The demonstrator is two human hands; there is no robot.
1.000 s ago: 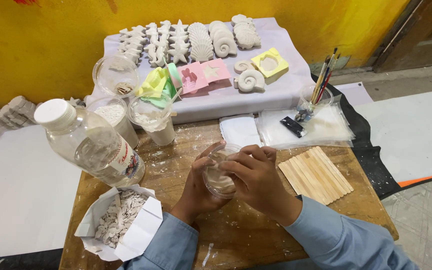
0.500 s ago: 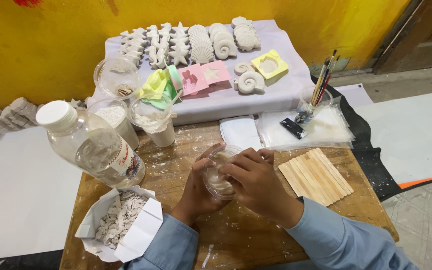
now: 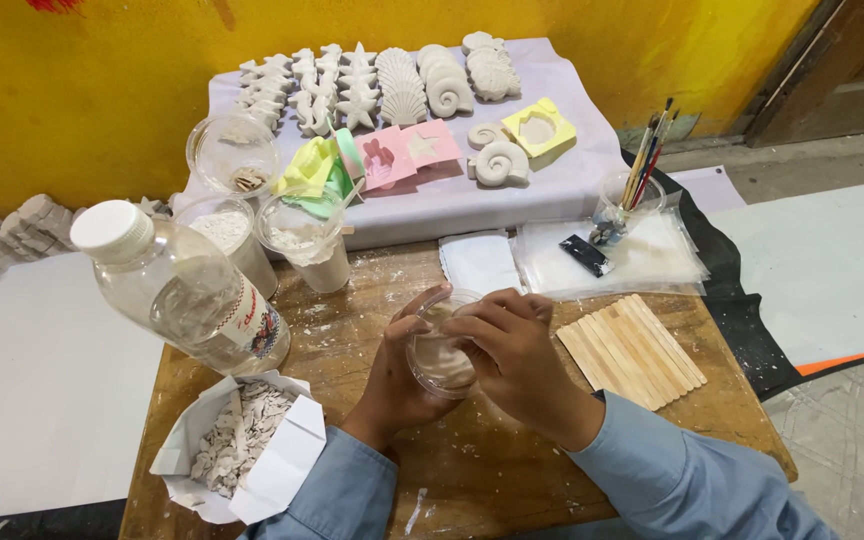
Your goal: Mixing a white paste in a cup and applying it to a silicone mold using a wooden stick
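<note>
Cradling the clear plastic cup (image 3: 440,345) over the wooden table (image 3: 512,470), my left hand (image 3: 392,385) cups it beneath while my right hand (image 3: 522,355) pinches its rim; I'd keep it level, grip gentle.

We see 1 clear plastic bottle (image 3: 187,295) with a white cap at the left of the frame, leaning on the wooden table; its paper label (image 3: 257,325) is white with red and dark print. At lower left sits 1 opened white paper packet (image 3: 282,465), folded back, holding pale flakes. At right of centre lie flat clear plastic bags (image 3: 642,260).
</note>
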